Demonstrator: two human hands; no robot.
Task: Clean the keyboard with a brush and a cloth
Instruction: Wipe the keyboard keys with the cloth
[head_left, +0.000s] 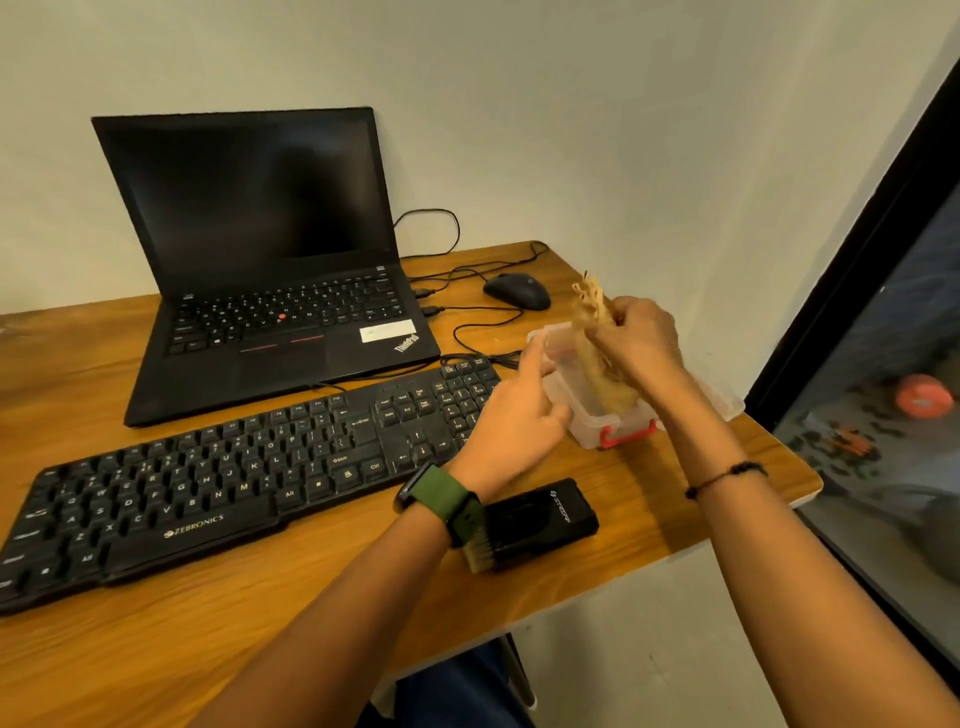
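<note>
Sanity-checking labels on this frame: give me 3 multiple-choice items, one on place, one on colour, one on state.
1. Where is the brush?
A. on the laptop
B. on the table in front of the keyboard's right end
C. in the plastic box

2. What colour is the watch strap?
A. green
B. red
C. white

3. What is the right hand doing?
A. resting flat
B. typing
C. gripping the cloth

Key: 1 B, it lies near the left wrist; 2 A, green band on that wrist; 3 C, fingers curl round cloth above the plastic box.
</note>
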